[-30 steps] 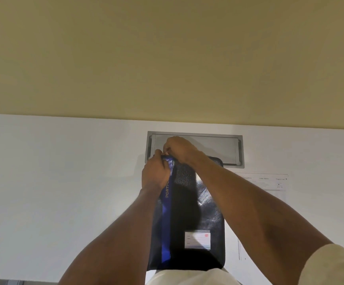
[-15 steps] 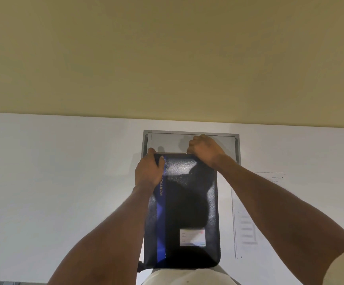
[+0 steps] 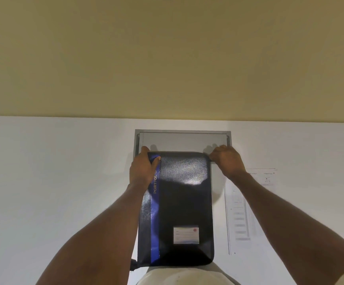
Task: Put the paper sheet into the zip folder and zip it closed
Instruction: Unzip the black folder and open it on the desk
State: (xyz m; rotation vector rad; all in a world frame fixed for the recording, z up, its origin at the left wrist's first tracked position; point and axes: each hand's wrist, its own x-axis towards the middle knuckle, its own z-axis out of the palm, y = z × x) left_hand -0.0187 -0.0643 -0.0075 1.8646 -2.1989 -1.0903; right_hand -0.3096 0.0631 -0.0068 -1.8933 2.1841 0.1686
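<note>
A black zip folder (image 3: 184, 206) with a blue stripe and a white label lies flat on the white table, its long side pointing away from me. My left hand (image 3: 143, 169) grips the folder's far left corner, thumb on top. At the far right corner, my right hand (image 3: 227, 160) pinches something small at the folder's edge; the fingers hide it. A printed paper sheet (image 3: 249, 206) lies on the table right of the folder, partly under my right forearm.
A grey recessed cable hatch (image 3: 182, 138) is set into the table (image 3: 53, 182) just beyond the folder. A yellow wall rises behind the table's far edge.
My right hand has travelled along the folder's far edge from the left corner to the right corner. The folder now lies flatter and squarer. My left hand has stayed at the left corner.
</note>
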